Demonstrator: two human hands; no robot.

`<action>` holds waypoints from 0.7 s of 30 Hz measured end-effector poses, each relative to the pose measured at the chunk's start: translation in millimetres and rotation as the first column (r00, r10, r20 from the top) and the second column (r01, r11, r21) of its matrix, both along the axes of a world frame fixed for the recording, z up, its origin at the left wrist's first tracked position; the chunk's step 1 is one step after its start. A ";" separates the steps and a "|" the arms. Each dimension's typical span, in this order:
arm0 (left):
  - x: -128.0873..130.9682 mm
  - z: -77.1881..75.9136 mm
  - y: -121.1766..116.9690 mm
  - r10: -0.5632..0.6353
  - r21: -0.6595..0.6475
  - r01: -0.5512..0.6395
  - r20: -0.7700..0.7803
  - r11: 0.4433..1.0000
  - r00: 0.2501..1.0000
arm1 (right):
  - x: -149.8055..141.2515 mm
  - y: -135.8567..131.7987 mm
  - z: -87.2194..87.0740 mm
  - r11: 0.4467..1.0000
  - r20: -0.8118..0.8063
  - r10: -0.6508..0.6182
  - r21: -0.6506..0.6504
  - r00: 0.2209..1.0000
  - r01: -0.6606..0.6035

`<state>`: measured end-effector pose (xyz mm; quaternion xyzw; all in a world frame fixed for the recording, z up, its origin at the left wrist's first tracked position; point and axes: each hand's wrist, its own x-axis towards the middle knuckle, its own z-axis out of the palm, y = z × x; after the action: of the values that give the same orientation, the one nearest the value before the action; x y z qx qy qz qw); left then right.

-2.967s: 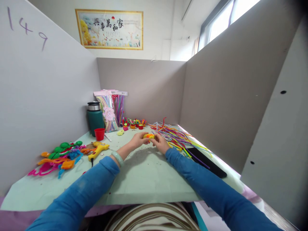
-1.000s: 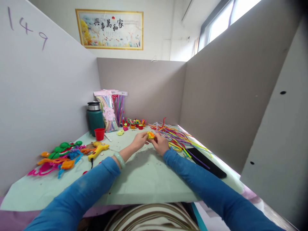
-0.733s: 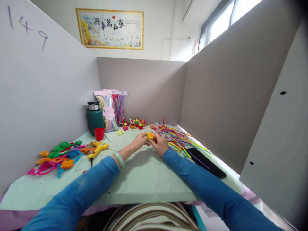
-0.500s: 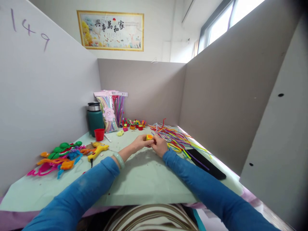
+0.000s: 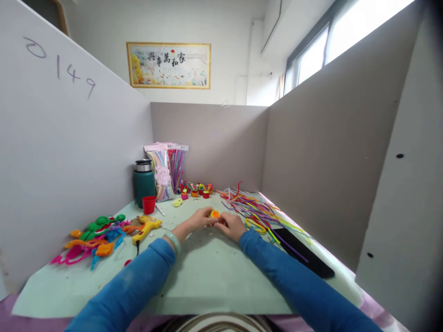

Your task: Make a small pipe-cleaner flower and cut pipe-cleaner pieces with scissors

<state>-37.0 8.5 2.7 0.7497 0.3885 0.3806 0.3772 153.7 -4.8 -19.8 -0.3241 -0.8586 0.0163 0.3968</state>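
Above the middle of the table, my left hand (image 5: 201, 218) is closed round a small yellow-and-orange coiled piece (image 5: 215, 214), holding it between thumb and fingers. My right hand (image 5: 232, 225) meets it from the other side, fingers curled and pinched at the lower edge of the piece. Both hands cover part of it. Just right of my right hand lies a yellow-handled pair of scissors (image 5: 255, 226) beside a pile of pipe cleaners (image 5: 254, 207). A yellow glue gun (image 5: 148, 227) rests to the left of my left forearm.
Small potted-flower figures (image 5: 197, 189) stand at the back. At left are a green bottle (image 5: 144, 186), a red cup (image 5: 148, 205), bags of pipe cleaners (image 5: 162, 175) and colourful finished pieces (image 5: 97, 235). A black flat object (image 5: 311, 258) lies at right. Partition walls enclose the table.
The camera has tilted up, so everything sits lower in view. My right hand's fingers have loosened slightly and drawn a little away from the top of the coiled piece.
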 end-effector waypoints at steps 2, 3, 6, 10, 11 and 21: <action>-1.7 -1.0 2.4 0.035 0.065 -0.029 -0.090 0.997 0.995 | 0.7 -0.2 1.2 1.000 0.007 -0.030 -0.001 1.000 0.030; -2.6 -1.4 3.6 0.084 0.107 -0.072 -0.118 0.992 0.989 | 0.8 -0.2 2.1 0.999 0.006 -0.051 -0.003 0.999 0.051; -5.2 -2.9 6.9 0.189 0.166 -0.167 -0.127 0.972 0.974 | 0.1 1.5 4.9 0.992 0.004 -0.125 -0.021 0.992 0.125; -6.4 -5.2 8.5 0.165 0.106 -0.150 -0.148 0.983 0.975 | -1.4 6.1 5.0 0.992 0.029 -0.110 -0.060 0.994 0.111; -6.1 -5.7 8.7 0.149 0.092 -0.137 -0.148 0.986 0.978 | -1.6 7.3 4.1 0.994 0.029 -0.083 -0.064 0.996 0.085; -4.8 -7.2 8.4 0.168 0.103 -0.138 -0.406 0.985 0.898 | 0.2 17.5 -7.6 0.996 0.107 -0.002 -0.093 0.994 0.012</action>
<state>-41.8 16.9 -4.5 0.7933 0.5031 0.2559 0.2282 153.9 12.7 -27.3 -0.3458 -0.8757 0.0378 0.3348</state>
